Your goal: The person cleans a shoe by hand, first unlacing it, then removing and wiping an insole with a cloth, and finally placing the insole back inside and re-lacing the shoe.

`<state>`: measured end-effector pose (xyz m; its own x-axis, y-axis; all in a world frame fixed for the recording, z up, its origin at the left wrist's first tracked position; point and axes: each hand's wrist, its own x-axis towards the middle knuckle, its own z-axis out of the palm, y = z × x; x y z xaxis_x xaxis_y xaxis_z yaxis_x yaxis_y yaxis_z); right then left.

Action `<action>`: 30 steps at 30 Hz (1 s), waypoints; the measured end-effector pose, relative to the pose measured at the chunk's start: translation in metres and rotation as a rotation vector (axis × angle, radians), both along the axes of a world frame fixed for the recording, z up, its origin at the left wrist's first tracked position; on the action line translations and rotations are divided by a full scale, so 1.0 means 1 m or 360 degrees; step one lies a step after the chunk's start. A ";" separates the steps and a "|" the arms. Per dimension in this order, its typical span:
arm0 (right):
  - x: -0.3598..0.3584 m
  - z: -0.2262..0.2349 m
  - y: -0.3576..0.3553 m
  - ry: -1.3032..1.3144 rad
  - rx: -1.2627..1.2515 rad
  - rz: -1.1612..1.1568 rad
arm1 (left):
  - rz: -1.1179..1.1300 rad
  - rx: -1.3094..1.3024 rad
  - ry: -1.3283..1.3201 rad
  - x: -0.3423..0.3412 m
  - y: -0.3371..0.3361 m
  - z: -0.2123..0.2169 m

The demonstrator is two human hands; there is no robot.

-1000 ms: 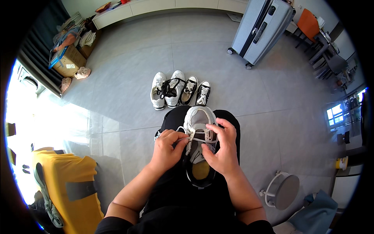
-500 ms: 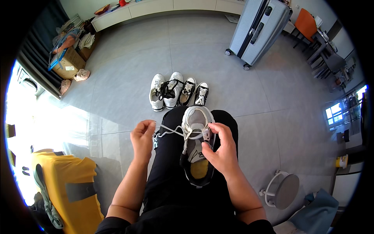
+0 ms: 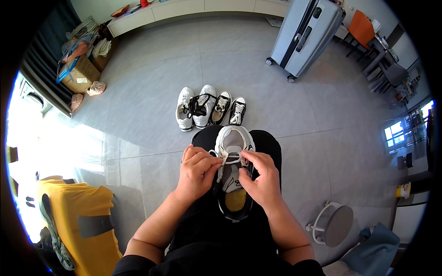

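Observation:
A grey, white and black sneaker (image 3: 233, 142) rests on my black-trousered lap, toe pointing away, its yellowish insole showing at the heel end. A pale shoelace (image 3: 234, 160) crosses the tongue in a loose loop. On the sneaker's left side my left hand (image 3: 199, 172) is closed, thumb and forefinger pinched on the lace by the eyelets. From the right, my right hand (image 3: 262, 178) grips the sneaker's side, forefinger by the lace and thumb at the opening; its other fingers are partly hidden.
Ahead on the grey tiles stand white shoes (image 3: 185, 109) and black-and-white canvas shoes (image 3: 238, 110). A silver suitcase (image 3: 306, 39) is farther right. A round stool (image 3: 338, 225) stands near right, and yellow cloth (image 3: 85, 221) lies near left. Cardboard boxes (image 3: 83, 73) sit far left.
My left hand has moved right from beside the sneaker to its eyelets, and the stretched lace end has come in with it. My right hand has barely moved.

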<state>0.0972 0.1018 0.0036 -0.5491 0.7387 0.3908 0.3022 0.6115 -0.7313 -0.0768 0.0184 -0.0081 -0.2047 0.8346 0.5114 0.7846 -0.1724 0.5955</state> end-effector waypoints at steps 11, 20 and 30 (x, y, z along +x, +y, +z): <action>0.002 -0.001 0.001 0.0000 -0.0002 0.0052 | 0.0307 -0.0108 0.0128 -0.008 -0.010 -0.017; 0.000 0.000 -0.002 -0.0033 0.0018 0.0010 | 0.0114 -0.0194 -0.0397 0.006 -0.007 -0.008; -0.001 0.003 -0.001 -0.0159 0.0138 0.0039 | 0.0146 -0.0352 -0.0921 0.016 -0.006 -0.011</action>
